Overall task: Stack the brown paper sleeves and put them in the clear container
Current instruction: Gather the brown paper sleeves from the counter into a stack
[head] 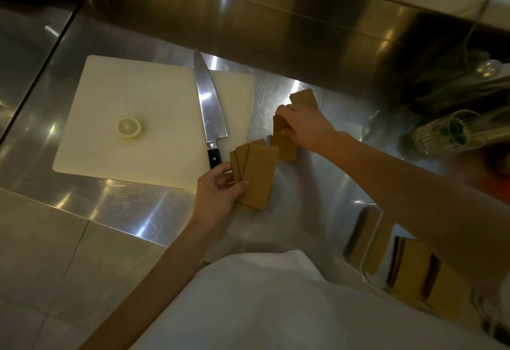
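Observation:
My left hand [218,192] holds a fanned bunch of brown paper sleeves [258,175] just above the steel counter, thumb on top. My right hand [306,126] is further back and grips another brown sleeve [284,142] that rests on the counter. One more sleeve [303,97] lies behind that hand, partly hidden by it. At the lower right, a clear container [369,242] stands at the counter's edge with brown sleeves stacked upright in it. More stacked sleeves [414,269] sit to its right under my right forearm.
A white cutting board [110,101] lies to the left with a lemon half [129,127] on it. A large chef's knife [208,106] rests along its right side, handle near my left hand. A glass with green leaves [447,133] lies at the right.

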